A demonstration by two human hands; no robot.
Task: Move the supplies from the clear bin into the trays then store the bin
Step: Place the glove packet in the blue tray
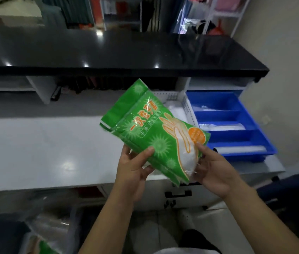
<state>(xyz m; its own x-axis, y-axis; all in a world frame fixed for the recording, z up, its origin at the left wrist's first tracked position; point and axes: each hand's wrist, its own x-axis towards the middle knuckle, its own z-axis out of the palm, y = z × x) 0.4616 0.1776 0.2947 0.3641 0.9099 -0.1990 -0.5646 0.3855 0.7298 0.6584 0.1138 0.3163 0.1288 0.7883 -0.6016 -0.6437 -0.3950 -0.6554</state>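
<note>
**Green glove packs held over the white surface**

Green plastic packs (150, 132), stacked and tilted, are held up in front of the blue tray (236, 107). The left hand (134, 173) pinches their lower edge, thumb on top; the right hand (212, 169) grips the bottom corner, fingers (202, 149) curled round it. Left of the blue tray sits a white tray (187, 107) holding clear bags, both on the white surface (44, 147). A clear bin (53, 226) lies far below-left of the tray.

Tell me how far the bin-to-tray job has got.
Done: the blue tray already holds clear-wrapped packs.
In hand: the left hand and right hand grip a green glove packet above the counter.
Left: another green pack lies at bottom left; the bin isn't clearly visible.
</note>
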